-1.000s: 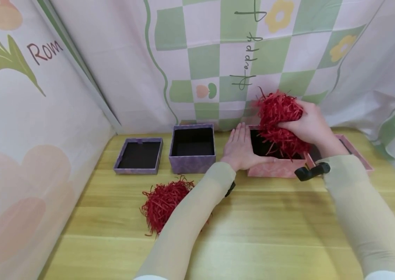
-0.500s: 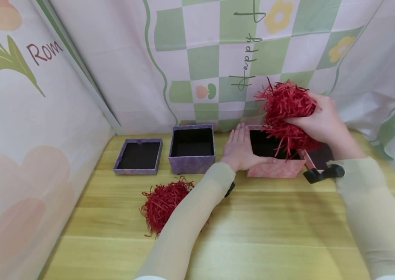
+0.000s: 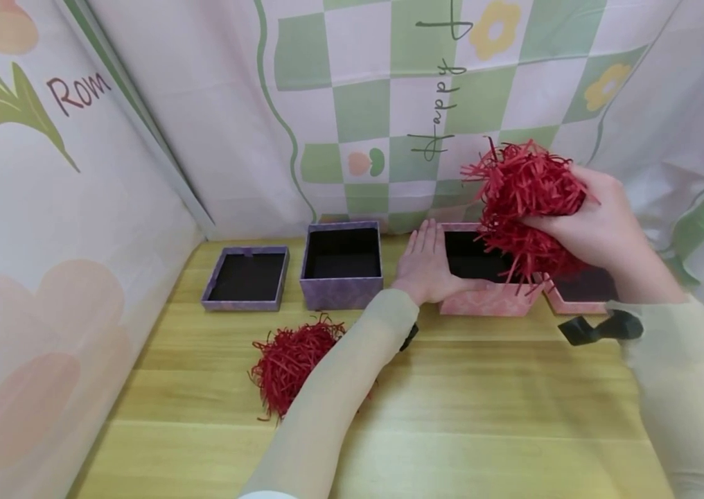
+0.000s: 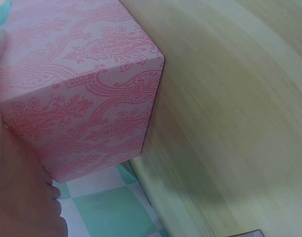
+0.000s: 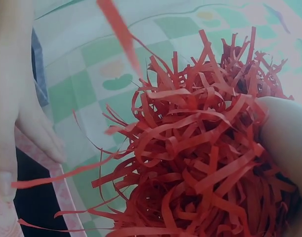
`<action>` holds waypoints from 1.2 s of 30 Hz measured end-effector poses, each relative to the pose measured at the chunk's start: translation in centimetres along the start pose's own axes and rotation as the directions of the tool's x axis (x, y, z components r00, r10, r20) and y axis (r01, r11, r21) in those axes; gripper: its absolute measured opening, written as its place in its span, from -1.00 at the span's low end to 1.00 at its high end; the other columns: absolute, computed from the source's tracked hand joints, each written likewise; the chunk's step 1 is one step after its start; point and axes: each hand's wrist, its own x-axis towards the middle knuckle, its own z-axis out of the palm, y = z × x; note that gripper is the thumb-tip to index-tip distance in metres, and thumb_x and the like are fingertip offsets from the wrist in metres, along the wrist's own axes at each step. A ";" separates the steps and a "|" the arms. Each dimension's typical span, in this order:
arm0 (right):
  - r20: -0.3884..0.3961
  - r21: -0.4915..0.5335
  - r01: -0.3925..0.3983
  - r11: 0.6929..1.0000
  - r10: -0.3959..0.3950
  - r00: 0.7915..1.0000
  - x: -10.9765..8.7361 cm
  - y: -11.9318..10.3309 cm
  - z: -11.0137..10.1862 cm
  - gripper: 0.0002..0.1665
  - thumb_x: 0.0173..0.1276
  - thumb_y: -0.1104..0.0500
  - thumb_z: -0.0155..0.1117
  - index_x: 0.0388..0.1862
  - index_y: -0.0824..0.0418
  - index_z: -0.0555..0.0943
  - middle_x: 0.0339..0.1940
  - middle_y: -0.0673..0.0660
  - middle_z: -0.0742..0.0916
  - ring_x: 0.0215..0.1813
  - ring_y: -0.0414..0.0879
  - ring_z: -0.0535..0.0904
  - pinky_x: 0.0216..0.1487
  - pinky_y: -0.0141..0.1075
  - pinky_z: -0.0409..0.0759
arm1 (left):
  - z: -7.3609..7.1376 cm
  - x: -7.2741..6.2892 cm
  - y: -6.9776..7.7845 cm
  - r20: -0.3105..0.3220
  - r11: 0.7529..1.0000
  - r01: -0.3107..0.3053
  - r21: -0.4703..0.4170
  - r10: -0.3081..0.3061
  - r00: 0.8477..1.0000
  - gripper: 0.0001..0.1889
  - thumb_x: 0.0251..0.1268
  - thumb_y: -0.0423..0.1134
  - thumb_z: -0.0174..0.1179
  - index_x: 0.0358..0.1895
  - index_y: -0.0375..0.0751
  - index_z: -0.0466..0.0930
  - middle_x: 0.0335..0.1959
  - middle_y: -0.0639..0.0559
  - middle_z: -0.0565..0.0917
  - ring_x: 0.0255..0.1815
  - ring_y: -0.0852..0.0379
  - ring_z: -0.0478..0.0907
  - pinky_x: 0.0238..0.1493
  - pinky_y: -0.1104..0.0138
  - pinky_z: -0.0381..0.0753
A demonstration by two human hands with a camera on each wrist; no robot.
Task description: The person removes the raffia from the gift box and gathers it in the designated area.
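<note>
My right hand [image 3: 608, 218] grips a big tuft of red shredded paper [image 3: 529, 187] above the right part of the pink patterned box [image 3: 492, 303]. Loose strands stick out toward the left in the right wrist view, where the shredded paper [image 5: 200, 148] fills much of the picture. The box's black inside shows left of the tuft; its right part is hidden. My left hand [image 3: 423, 267] lies with straight fingers along the box's left side, thumb stretched along the front rim. In the left wrist view the pink box [image 4: 87, 98] stands on the wooden table.
A pink lid [image 3: 576, 308] lies right of the box, partly behind my right hand. To the left stand a purple box [image 3: 342, 292] and its purple lid [image 3: 242, 305], both black inside. A second heap of red shredded paper [image 3: 289, 360] lies partly under my left forearm. Printed curtains [image 3: 202, 138] border the table.
My right hand has moved right and slightly toward me with the red shredded paper, uncovering more of the box's black inside. The left hand has stayed on the box.
</note>
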 end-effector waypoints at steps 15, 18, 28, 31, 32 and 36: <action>0.010 0.060 0.105 0.993 -0.106 0.994 -3.5 0.1 -0.5 -0.42 0.04 0.31 0.66 0.10 0.21 0.71 -0.16 -0.41 0.68 -0.07 -0.42 0.55 -0.06 -0.53 0.35 | -0.1 -0.4 0.1 0.005 1.000 0.008 0.008 -0.008 1.000 0.43 -0.13 0.85 -0.28 0.67 -0.13 -0.38 0.69 -0.02 -0.32 0.64 0.09 -0.47 0.54 0.28 -0.48; 0.022 0.038 0.082 0.996 -0.083 0.996 -4.3 0.3 -0.6 -0.41 0.03 0.31 0.67 0.10 0.22 0.70 -0.17 -0.46 0.66 -0.07 -0.47 0.53 -0.05 -0.56 0.34 | -0.1 -0.3 0.2 0.002 1.000 0.010 0.013 -0.010 1.000 0.43 -0.12 0.85 -0.29 0.67 -0.13 -0.39 0.69 -0.02 -0.33 0.64 0.10 -0.47 0.54 0.28 -0.48; 0.050 0.028 0.251 0.968 -0.252 0.966 -7.2 1.8 0.8 -0.24 -0.30 0.52 0.68 0.03 0.32 0.70 -0.14 -0.47 0.63 -0.07 -0.55 0.51 0.01 -0.69 0.34 | -0.1 -0.2 0.1 0.013 1.000 0.006 -0.003 -0.006 1.000 0.38 -0.03 0.81 -0.25 0.66 -0.12 -0.42 0.68 -0.01 -0.34 0.63 0.13 -0.51 0.53 0.31 -0.48; 0.080 0.043 0.308 0.950 -0.311 0.947 -8.1 2.3 1.5 -0.23 -0.35 0.54 0.68 0.00 0.31 0.70 -0.08 -0.43 0.64 -0.02 -0.54 0.51 0.04 -0.69 0.35 | -0.2 -0.1 0.0 0.031 0.999 -0.012 0.049 0.011 0.999 0.31 0.10 0.75 -0.29 0.65 -0.15 -0.46 0.68 -0.04 -0.35 0.63 0.09 -0.53 0.53 0.29 -0.49; 0.091 0.051 0.315 0.948 -0.318 0.944 -8.4 2.5 1.7 -0.22 -0.35 0.54 0.68 0.01 0.29 0.70 -0.07 -0.41 0.65 0.00 -0.53 0.51 0.04 -0.69 0.35 | -0.2 -0.1 -0.1 0.037 0.998 -0.020 0.066 0.017 0.999 0.24 0.20 0.68 -0.29 0.65 -0.16 -0.47 0.68 -0.05 -0.36 0.63 0.08 -0.53 0.53 0.29 -0.50; 0.130 0.077 0.341 0.937 -0.348 0.928 -9.4 2.9 2.6 -0.21 -0.36 0.53 0.70 0.00 0.23 0.70 -0.03 -0.27 0.69 0.04 -0.49 0.52 0.05 -0.66 0.37 | -0.2 0.1 -0.2 0.056 0.994 -0.026 0.104 0.020 0.998 0.05 0.43 0.47 -0.33 0.64 -0.19 -0.50 0.68 -0.06 -0.38 0.63 0.06 -0.55 0.51 0.29 -0.56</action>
